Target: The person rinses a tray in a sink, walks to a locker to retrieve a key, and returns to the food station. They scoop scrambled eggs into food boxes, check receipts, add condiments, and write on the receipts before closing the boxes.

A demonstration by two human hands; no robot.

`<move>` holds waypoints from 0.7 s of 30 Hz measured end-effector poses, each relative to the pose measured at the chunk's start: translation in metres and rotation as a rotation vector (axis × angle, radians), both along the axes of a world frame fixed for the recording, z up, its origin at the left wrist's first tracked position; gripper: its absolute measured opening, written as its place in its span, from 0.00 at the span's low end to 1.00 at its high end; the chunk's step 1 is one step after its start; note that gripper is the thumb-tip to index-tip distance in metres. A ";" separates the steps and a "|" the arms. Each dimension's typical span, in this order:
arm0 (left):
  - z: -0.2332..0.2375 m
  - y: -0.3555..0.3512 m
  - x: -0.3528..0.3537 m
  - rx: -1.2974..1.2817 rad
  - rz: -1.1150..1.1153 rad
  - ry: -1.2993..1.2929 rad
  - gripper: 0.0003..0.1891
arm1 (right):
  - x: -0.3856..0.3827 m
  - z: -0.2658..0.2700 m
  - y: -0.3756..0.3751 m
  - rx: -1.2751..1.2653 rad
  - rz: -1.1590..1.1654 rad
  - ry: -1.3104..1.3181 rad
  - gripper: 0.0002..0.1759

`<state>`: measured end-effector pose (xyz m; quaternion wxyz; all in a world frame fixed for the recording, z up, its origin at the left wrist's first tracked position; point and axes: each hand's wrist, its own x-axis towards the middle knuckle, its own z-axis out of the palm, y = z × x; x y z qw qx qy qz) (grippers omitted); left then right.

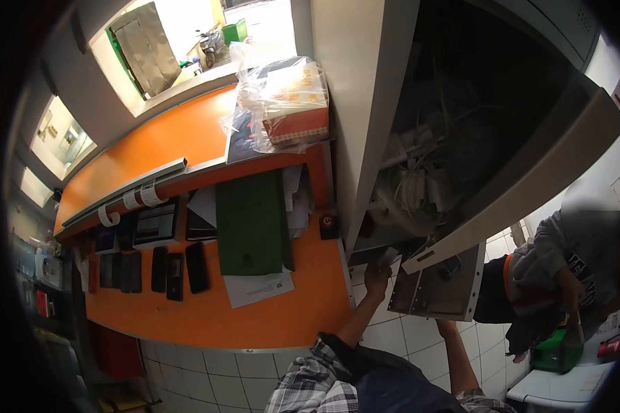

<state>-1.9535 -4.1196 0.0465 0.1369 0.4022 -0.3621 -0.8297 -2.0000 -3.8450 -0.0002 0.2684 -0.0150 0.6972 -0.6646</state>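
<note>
My left hand is raised beside the open front of a dark cabinet, with its fingers closed round a small greyish object that is too dim to name. To its right a drawer-like metal tray juts out below the cabinet's pale frame. Under the lower edge of that tray is my right hand, its fingers mostly hidden behind the edge. White cables lie tangled inside the cabinet.
An orange desk at left bears several phones, a green folder and papers. A plastic-wrapped box sits on its upper shelf. Another person in a grey hoodie stands at right near a white table.
</note>
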 end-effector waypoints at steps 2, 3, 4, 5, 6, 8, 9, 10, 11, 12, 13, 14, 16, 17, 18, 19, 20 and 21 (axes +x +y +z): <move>-0.023 0.000 -0.035 -0.345 0.072 -0.270 0.24 | 0.005 0.028 -0.005 0.209 0.063 0.124 0.24; -0.098 -0.004 -0.058 -0.031 0.306 0.035 0.24 | 0.009 0.035 -0.008 0.192 0.034 0.093 0.24; -0.169 -0.008 -0.080 0.448 0.689 0.479 0.24 | 0.011 0.039 -0.007 0.174 0.001 0.060 0.24; -0.232 -0.013 -0.100 0.785 0.942 0.743 0.24 | 0.012 -0.001 0.013 0.347 0.088 0.374 0.24; -0.193 -0.014 -0.098 0.492 0.786 0.662 0.24 | 0.013 -0.046 0.038 0.618 0.119 0.735 0.24; -0.086 -0.018 -0.087 -0.115 0.565 0.410 0.23 | -0.010 -0.078 0.044 0.850 0.028 1.077 0.24; -0.117 -0.010 -0.095 0.025 0.667 0.414 0.21 | 0.011 -0.045 0.044 0.428 -0.022 0.594 0.23; -0.090 -0.024 -0.101 -0.041 0.645 0.351 0.21 | 0.023 -0.017 0.013 -0.017 -0.051 0.105 0.22; -0.059 -0.038 -0.111 -0.064 0.612 0.319 0.21 | 0.020 0.001 0.002 -0.036 -0.085 0.039 0.20; -0.042 -0.051 -0.122 -0.052 0.573 0.327 0.21 | 0.026 0.003 0.007 -0.024 -0.082 0.037 0.20; -0.028 -0.073 -0.132 -0.044 0.550 0.343 0.21 | 0.037 0.000 0.004 -0.013 -0.094 0.041 0.20; -0.013 -0.092 -0.143 -0.028 0.538 0.381 0.21 | 0.027 -0.001 -0.004 -0.011 -0.106 0.077 0.20; 0.009 -0.128 -0.160 -0.003 0.500 0.431 0.21 | 0.021 -0.006 -0.004 0.010 -0.148 0.130 0.21; 0.027 -0.145 -0.165 0.013 0.472 0.445 0.21 | 0.021 -0.008 -0.001 0.024 -0.171 0.148 0.21; 0.034 -0.152 -0.165 0.011 0.445 0.437 0.21 | 0.019 -0.012 0.003 0.026 -0.172 0.151 0.21; 0.039 -0.154 -0.161 0.001 0.416 0.418 0.21 | 0.017 -0.016 0.004 0.071 -0.078 0.119 0.22; 0.041 -0.149 -0.154 -0.034 0.386 0.390 0.21 | 0.013 -0.021 0.001 0.112 0.016 0.089 0.23; 0.040 -0.135 -0.141 -0.087 0.347 0.347 0.21 | 0.007 -0.026 -0.004 0.105 0.016 0.097 0.23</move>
